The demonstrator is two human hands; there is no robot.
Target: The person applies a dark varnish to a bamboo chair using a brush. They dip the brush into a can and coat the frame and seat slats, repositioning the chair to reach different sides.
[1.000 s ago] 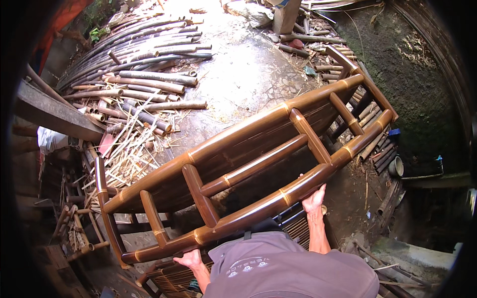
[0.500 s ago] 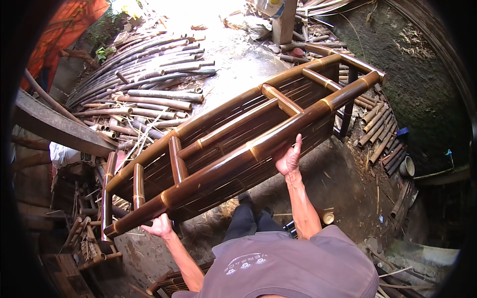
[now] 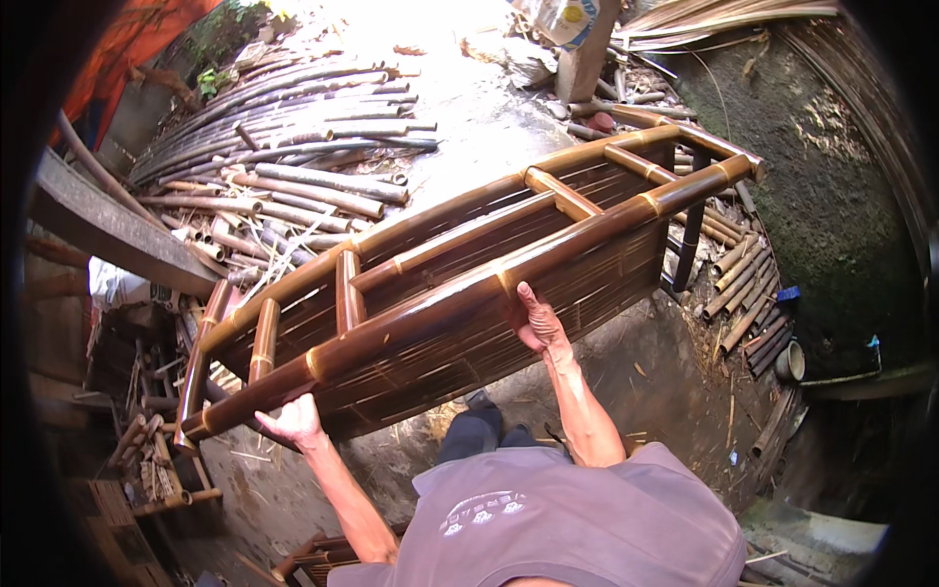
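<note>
A long, glossy brown bamboo bench [image 3: 430, 303] lies tilted across the view, its slatted underside or panel [image 3: 587, 303] showing below the near rail. My left hand [image 3: 295, 423] holds that rail near its left end, thumb stretched out and fingers partly hidden beneath. Around the middle of the same rail, my right hand [image 3: 536, 323] supports the bench from below, thumb pointing up beside a pale joint and the other fingers partly hidden. Short cross pieces [image 3: 349, 291] link the two long rails. A dark leg [image 3: 691, 235] stands at the far right end.
Long bamboo poles [image 3: 293, 127] are piled at the far left. Shorter cut pieces [image 3: 748, 284] lie along the right wall [image 3: 822, 186]. A concrete post [image 3: 585, 64] rises at the back. A curved grey ledge [image 3: 117, 225] runs along the left; another bamboo piece [image 3: 313, 560] sits low at left.
The bench's left end has shifted left and slightly up in view, and more of the slatted panel shows under the near rail. My right hand has moved left along it; my left hand moved with the bench.
</note>
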